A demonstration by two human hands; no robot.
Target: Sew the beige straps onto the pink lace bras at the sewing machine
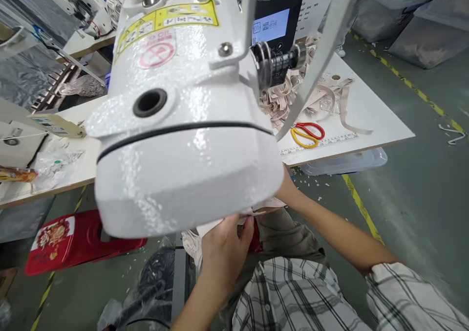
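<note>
The white head of a sewing machine fills the middle of the view and covers its needle area. Below its front edge, my left hand is closed, thumb against fingers, on a light beige fabric piece. Part of the cloth shows between both hands; the rest lies behind the machine head. My right hand reaches in under the machine's right side, its fingers hidden. Lace fabric hangs just left of my left wrist.
Red-and-yellow-handled scissors lie by a printed ruler on the white table. Beige strips are heaped behind them. A control panel stands beyond. A red plastic piece is at lower left.
</note>
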